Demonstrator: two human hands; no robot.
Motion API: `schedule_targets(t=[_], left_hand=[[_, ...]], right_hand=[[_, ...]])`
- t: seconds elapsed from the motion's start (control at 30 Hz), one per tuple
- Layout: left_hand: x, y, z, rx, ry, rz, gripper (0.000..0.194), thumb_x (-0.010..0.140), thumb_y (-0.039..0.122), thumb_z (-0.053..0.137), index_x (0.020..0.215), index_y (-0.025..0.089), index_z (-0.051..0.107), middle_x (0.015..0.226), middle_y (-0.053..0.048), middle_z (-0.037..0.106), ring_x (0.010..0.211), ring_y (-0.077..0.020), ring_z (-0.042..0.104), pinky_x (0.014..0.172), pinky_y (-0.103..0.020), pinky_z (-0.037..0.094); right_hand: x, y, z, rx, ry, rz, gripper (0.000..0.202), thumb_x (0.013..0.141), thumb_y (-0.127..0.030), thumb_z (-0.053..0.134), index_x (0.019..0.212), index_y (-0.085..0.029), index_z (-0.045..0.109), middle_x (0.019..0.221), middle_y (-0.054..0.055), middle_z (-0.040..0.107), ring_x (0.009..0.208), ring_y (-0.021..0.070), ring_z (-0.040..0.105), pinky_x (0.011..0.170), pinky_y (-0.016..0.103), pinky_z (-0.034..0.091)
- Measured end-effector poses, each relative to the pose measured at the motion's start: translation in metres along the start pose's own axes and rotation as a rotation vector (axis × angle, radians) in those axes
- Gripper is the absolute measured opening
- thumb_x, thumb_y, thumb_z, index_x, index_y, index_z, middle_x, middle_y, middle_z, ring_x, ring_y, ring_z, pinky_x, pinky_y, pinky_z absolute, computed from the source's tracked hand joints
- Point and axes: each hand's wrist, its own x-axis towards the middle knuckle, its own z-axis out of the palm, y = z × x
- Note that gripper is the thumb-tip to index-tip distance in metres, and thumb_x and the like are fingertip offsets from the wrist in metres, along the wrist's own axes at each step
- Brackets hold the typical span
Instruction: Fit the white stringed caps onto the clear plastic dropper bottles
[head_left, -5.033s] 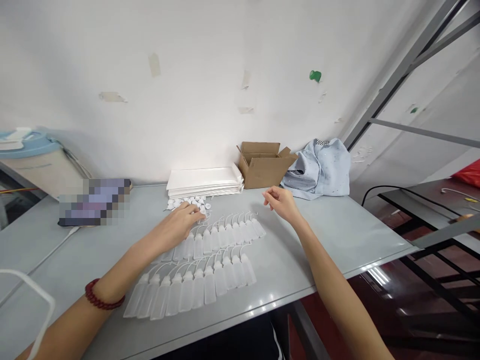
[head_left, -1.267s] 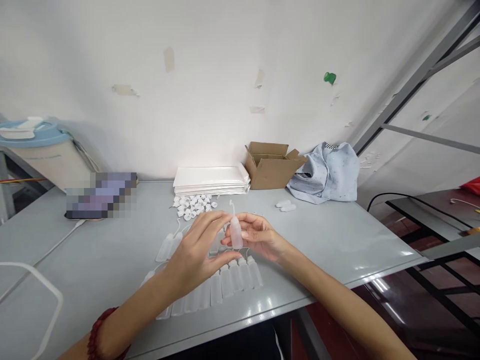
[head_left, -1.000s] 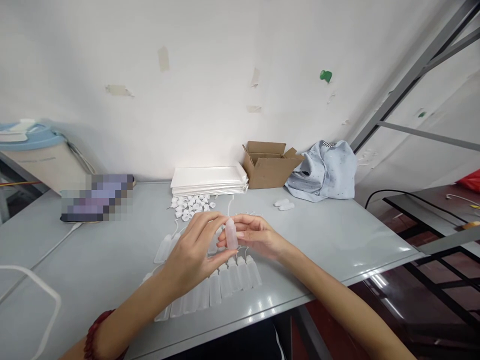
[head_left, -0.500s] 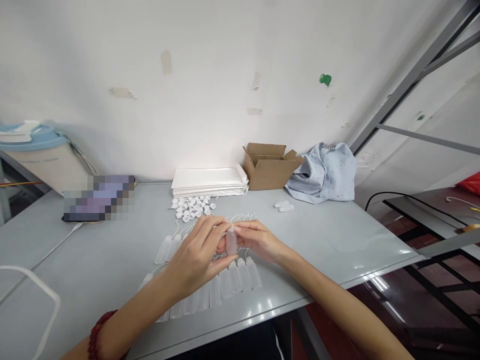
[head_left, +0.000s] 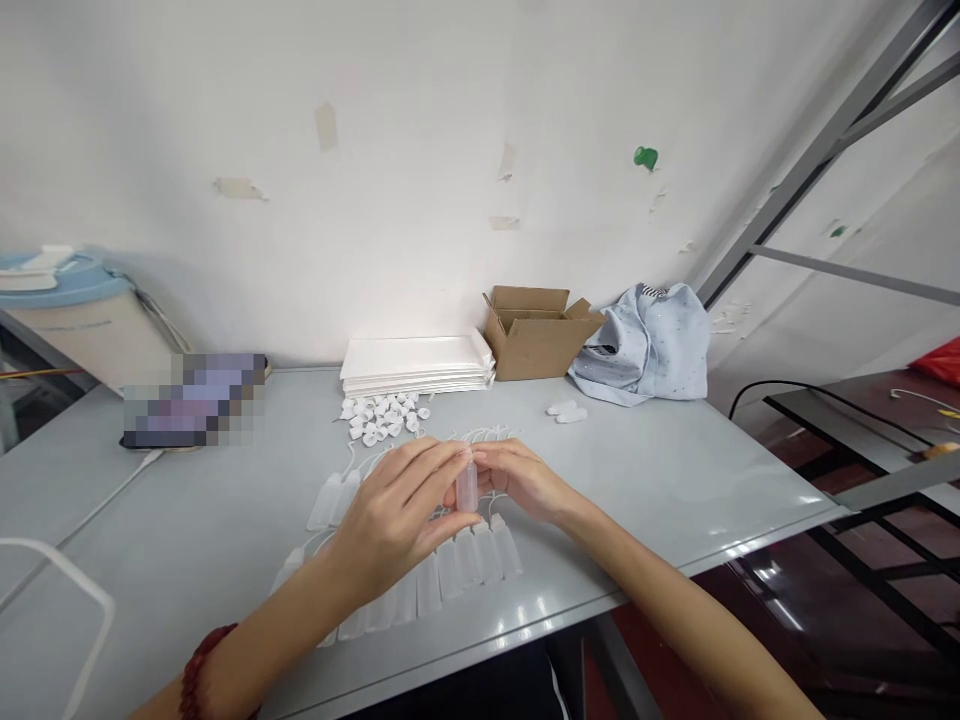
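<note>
A small translucent plastic bottle (head_left: 466,489) stands upright between my two hands above the table. My left hand (head_left: 405,505) is closed on it, thumb beneath its base and fingers over its top. From the right, my right hand (head_left: 525,478) also grips it, with fingertips pinched at the neck and other fingers behind the body. The fingers hide the very top. Under and around my hands lie rows of similar bottles (head_left: 487,552) with thin white strings at their tops. Behind them is a loose pile of small white caps (head_left: 384,415).
At the wall are a stack of white flat packs (head_left: 416,362), an open cardboard box (head_left: 544,345) and a light blue cloth bag (head_left: 652,345). Two small white pieces (head_left: 568,411) lie in front. A phone (head_left: 199,400) with a cable leans against a blue-lidded container (head_left: 82,320) at left.
My fingertips have closed further over the bottle's top, and the bottle sits slightly lower and to the right. The view has shifted slightly.
</note>
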Motion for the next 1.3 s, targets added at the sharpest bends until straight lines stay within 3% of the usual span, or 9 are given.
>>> schedule_targets(t=[0.17,0.3,0.47,0.63,0.73,0.9,1.1,1.3], left_hand=[[0.002,0.0,0.001,0.023,0.024,0.032,0.052,0.076,0.032,0.073,0.118,0.009,0.053,0.104,-0.015,0.067,0.099,-0.0279,0.06,0.085,-0.043,0.054],[0.003,0.001,0.001,0.041,0.016,0.029,0.05,0.077,0.033,0.072,0.117,0.01,0.054,0.105,-0.014,0.068,0.102,-0.0285,0.06,0.085,-0.043,0.054],[0.004,0.003,0.001,-0.011,-0.002,-0.015,0.047,0.079,0.027,0.071,0.118,0.009,0.053,0.108,-0.015,0.067,0.107,-0.0286,0.057,0.088,-0.044,0.051],[0.008,0.007,0.003,-0.141,-0.051,-0.083,0.044,0.078,0.028,0.072,0.115,0.013,0.053,0.105,-0.012,0.066,0.105,-0.0276,0.056,0.09,-0.045,0.049],[0.013,0.017,0.006,-0.215,-0.156,-0.11,0.045,0.077,0.031,0.072,0.114,0.015,0.053,0.107,-0.011,0.065,0.105,-0.0278,0.055,0.088,-0.045,0.049],[0.025,0.042,0.016,-0.237,-0.37,-0.152,0.044,0.073,0.032,0.075,0.108,0.014,0.055,0.106,-0.01,0.065,0.102,-0.0282,0.054,0.085,-0.045,0.05],[0.032,0.063,0.03,-0.23,-0.647,-0.28,0.039,0.072,0.028,0.075,0.104,0.014,0.057,0.105,-0.009,0.062,0.101,-0.0269,0.052,0.084,-0.042,0.05],[0.028,0.066,0.038,-0.153,-0.735,-0.362,0.035,0.076,0.032,0.071,0.102,0.013,0.057,0.103,-0.01,0.058,0.101,-0.028,0.048,0.086,-0.044,0.047]], right_hand=[[-0.001,0.0,0.0,-0.063,0.004,-0.015,0.032,0.091,-0.037,0.048,0.096,-0.013,0.069,0.077,0.006,0.068,0.065,0.0129,0.061,0.064,0.026,0.05],[-0.001,0.001,-0.003,-0.089,-0.016,-0.015,0.032,0.09,-0.039,0.049,0.093,-0.013,0.068,0.079,0.006,0.068,0.052,0.0087,0.056,0.048,0.021,0.042],[0.001,0.004,-0.005,-0.066,-0.03,-0.018,0.03,0.09,-0.033,0.046,0.091,-0.012,0.067,0.079,0.005,0.067,0.053,0.0085,0.055,0.047,0.02,0.039],[0.007,0.002,-0.031,-0.057,-0.054,0.076,0.028,0.084,-0.032,0.05,0.079,-0.011,0.067,0.052,-0.001,0.056,0.042,0.0077,0.043,0.041,0.021,0.026],[0.006,-0.004,-0.061,-0.096,0.028,0.023,0.034,0.083,-0.032,0.045,0.085,-0.009,0.07,0.068,0.006,0.066,0.043,0.006,0.035,0.042,0.022,0.022],[0.002,-0.01,-0.101,-0.101,0.256,-0.031,0.041,0.083,-0.031,0.037,0.086,-0.01,0.072,0.07,0.007,0.064,0.045,0.0072,0.033,0.042,0.022,0.02],[0.004,-0.009,-0.104,-0.126,0.403,-0.068,0.038,0.076,-0.028,0.038,0.079,-0.01,0.072,0.067,0.006,0.062,0.045,0.0076,0.035,0.042,0.022,0.02],[0.003,-0.013,-0.099,-0.134,0.543,-0.097,0.033,0.071,-0.026,0.041,0.072,-0.011,0.07,0.059,0.003,0.058,0.042,0.0065,0.032,0.042,0.023,0.017]])
